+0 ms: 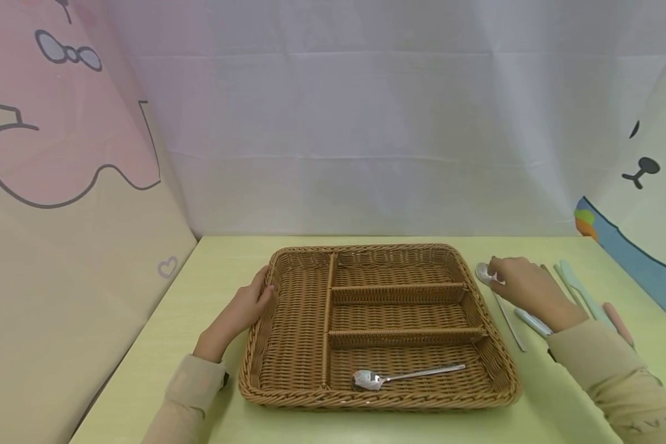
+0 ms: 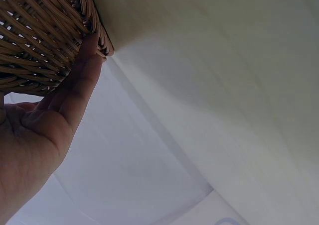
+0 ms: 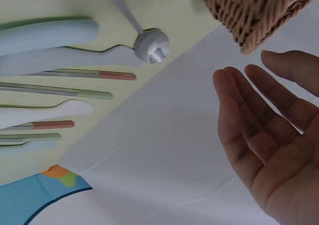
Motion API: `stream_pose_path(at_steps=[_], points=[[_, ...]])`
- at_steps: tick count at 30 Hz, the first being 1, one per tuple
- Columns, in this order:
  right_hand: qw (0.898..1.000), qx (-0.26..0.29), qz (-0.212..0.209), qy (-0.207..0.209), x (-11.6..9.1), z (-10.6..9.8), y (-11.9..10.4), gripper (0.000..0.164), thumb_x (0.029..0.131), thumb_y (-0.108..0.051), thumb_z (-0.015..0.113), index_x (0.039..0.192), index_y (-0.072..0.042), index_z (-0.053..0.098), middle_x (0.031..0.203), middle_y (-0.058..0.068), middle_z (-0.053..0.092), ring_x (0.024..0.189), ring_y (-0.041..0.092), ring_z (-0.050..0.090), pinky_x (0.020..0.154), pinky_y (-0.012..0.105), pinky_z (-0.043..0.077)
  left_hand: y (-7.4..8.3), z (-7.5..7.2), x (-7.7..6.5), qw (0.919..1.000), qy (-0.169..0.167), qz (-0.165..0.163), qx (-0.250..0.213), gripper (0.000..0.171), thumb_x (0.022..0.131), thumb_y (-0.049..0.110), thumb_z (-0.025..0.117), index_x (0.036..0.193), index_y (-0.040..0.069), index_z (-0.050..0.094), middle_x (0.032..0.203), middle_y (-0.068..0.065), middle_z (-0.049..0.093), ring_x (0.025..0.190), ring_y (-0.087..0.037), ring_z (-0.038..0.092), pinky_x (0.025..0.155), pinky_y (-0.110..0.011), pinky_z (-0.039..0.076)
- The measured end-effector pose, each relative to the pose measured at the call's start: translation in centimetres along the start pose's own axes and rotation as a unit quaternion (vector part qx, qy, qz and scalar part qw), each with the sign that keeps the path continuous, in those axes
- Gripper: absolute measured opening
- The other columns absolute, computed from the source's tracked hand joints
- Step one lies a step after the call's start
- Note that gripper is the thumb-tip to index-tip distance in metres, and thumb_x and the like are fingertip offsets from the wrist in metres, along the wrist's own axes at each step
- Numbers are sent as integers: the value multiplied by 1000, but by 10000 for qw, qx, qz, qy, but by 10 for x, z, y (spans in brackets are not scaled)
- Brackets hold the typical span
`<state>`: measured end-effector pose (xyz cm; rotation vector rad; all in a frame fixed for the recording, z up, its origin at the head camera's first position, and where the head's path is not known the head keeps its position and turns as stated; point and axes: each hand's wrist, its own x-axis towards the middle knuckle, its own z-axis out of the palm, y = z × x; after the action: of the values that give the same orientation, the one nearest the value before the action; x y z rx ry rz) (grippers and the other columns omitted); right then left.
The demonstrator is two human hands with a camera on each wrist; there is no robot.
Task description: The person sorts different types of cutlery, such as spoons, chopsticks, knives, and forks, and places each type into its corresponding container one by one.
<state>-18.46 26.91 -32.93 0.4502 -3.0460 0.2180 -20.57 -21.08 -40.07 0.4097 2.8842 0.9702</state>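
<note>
A brown wicker basket [image 1: 326, 320] with four-sided compartments lies in the middle of the table. My left hand [image 1: 251, 302] holds its left side, thumb at the rim and fingers along the outer wall [image 2: 47, 41]. One metal spoon [image 1: 369, 380] rests in the front right compartment, bowl to the left. My right hand [image 1: 524, 287] hovers by the bowl of another spoon [image 1: 481, 272] on the table right of the basket. In the right wrist view that spoon [image 3: 152, 46] lies apart from the right hand [image 3: 274, 140], whose fingers are loosely bent around nothing.
Right of the right hand lie a mint-coloured knife [image 1: 579, 290] and a pink handle [image 1: 618, 324]. A pale blue handle [image 3: 50, 36] and several thin sticks with coloured ends [image 3: 117, 75] spread beside the spoon. A white cloth [image 1: 366, 123] hangs behind the table's back edge.
</note>
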Motion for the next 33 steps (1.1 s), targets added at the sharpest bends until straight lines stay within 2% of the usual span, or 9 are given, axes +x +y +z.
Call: stream_pose_path(at_steps=[4,10,13,17,20,23,27,30,33], points=[[9997,135,170,-149,0,8,10,20,83,-6,58,96,7,63,84,19,65,63,23,58,61,49,45,0,0,0,10000,-7,-8,-8,58,101,25,33,145,-2,8,68,-8,53,39,-10,35,48,-29,40],[9975,431,399,-404,0,25,26,18,80,-3,55,90,11,61,78,21,63,55,14,45,50,32,40,0,0,0,10000,-23,-6,-20,58,101,24,33,146,-2,8,66,-7,53,39,-11,37,47,-28,41],[9962,519,559,-426,0,34,31,9,79,-3,54,71,2,53,61,8,49,53,14,37,47,29,32,0,0,-1,10000,-66,-49,-41,58,101,24,33,146,-1,6,59,-5,50,37,-10,35,46,-29,41],[9957,594,626,-344,0,46,38,27,79,-3,53,60,-11,36,56,-2,27,51,12,28,47,26,24,0,0,0,9999,-76,-67,-15,59,101,25,33,146,0,6,55,-3,48,36,-9,33,46,-28,40],[9961,588,583,-305,-1,51,41,27,80,-3,53,60,-11,38,55,-2,30,50,12,30,46,26,25,0,0,0,9999,-63,-92,-21,58,101,25,33,146,0,7,52,-2,46,36,-9,32,45,-28,39],[9962,564,565,-361,0,54,43,19,81,-4,54,63,-5,48,58,3,43,51,14,35,46,27,28,0,0,-1,9999,-64,-88,-44,58,101,23,34,146,0,7,51,-2,45,36,-10,32,44,-29,39],[9949,588,652,-486,2,54,44,14,79,-5,55,80,7,60,73,18,60,54,17,45,47,31,36,0,1,-1,9999,-74,-101,-73,58,101,23,34,146,0,6,50,-1,44,36,-10,32,45,-30,39],[9944,617,699,-504,3,55,43,20,78,-5,55,87,11,62,79,24,62,55,18,48,47,32,38,0,1,-1,9999,-69,-113,-70,58,101,24,34,146,1,6,50,-1,44,36,-10,32,45,-30,39],[9940,678,721,-465,3,56,43,18,77,-5,54,84,10,62,73,18,61,54,18,46,46,30,36,0,1,-1,9999,-46,-102,-49,58,101,24,34,146,1,7,49,-1,44,36,-10,32,43,-30,39]])
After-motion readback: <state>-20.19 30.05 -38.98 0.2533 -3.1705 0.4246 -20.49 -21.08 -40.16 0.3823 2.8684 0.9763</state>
